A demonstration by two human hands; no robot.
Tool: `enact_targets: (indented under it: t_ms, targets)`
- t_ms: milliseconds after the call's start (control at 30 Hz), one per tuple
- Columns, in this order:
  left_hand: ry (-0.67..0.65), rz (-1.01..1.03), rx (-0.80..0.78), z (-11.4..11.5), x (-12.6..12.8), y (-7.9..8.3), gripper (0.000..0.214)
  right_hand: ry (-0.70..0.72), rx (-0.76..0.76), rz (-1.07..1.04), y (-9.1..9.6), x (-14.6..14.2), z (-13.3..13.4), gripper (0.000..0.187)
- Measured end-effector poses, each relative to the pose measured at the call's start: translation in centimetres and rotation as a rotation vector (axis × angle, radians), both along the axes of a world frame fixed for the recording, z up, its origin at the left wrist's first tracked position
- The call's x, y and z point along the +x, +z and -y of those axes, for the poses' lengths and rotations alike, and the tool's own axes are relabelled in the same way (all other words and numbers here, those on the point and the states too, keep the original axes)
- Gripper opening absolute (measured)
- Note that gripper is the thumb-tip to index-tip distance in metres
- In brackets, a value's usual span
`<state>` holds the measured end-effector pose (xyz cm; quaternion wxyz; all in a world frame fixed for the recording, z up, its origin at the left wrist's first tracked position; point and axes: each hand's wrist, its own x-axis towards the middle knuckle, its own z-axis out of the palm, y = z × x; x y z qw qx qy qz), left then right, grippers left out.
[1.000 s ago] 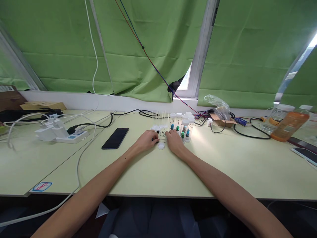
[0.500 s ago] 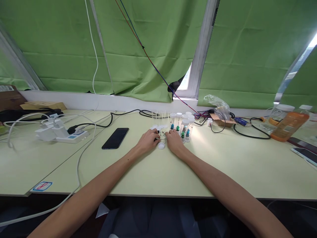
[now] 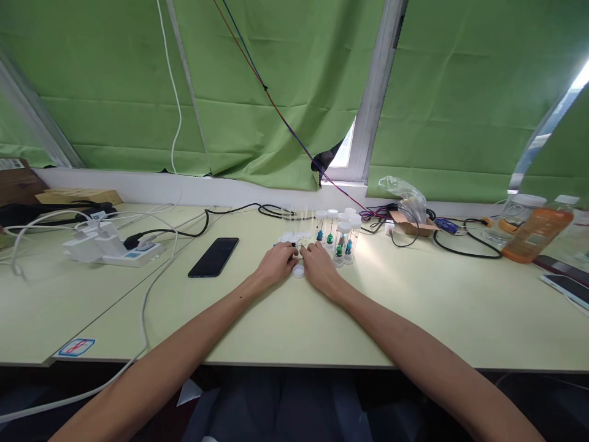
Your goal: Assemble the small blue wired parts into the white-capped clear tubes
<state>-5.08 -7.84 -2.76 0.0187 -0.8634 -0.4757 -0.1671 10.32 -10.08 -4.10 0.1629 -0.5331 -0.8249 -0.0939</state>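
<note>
My left hand (image 3: 277, 262) rests low over the table, its fingers curled around something small and dark that I cannot make out. Close beside it is my right hand (image 3: 319, 265), fingers bent and tips pinched near the left fingertips; what they hold is hidden. A few thin wire-like bits show between the hands. Just in front of the fingertips lies a round white cap (image 3: 299, 271). Several clear capped tubes (image 3: 339, 248) with green and blue pieces inside stand right of my right hand. Behind the hands are clear open tubes (image 3: 301, 220) and more white caps (image 3: 288, 237).
A black phone (image 3: 214, 257) lies left of my hands. Farther left are a white power strip (image 3: 138, 254) and a white cable (image 3: 146, 301) crossing the table. A small cardboard box (image 3: 409, 224), black cables and an orange bottle (image 3: 536, 233) stand to the right.
My right hand has shifted slightly left, closer to my left hand, covering more of the small wire-like bits. The tubes and other things stay in place.
</note>
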Motion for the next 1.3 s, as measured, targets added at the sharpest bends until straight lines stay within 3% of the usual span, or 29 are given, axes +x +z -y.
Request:
enact_targets:
  t_ms: [167, 1000, 1300]
  targets:
    - [0.004, -0.070, -0.010, 0.2, 0.1, 0.2, 0.024, 0.014, -0.030, -0.003, 0.0, -0.4, 0.4, 0.032]
    - [0.088, 0.041, -0.131, -0.3, 0.5, 0.2, 0.016, -0.056, -0.070, 0.012, 0.5, -1.1, 1.6, 0.032]
    - [0.074, -0.028, -0.086, -0.3, 0.6, 0.0, 0.016, -0.055, -0.048, -0.001, 0.5, -1.2, 1.5, 0.029]
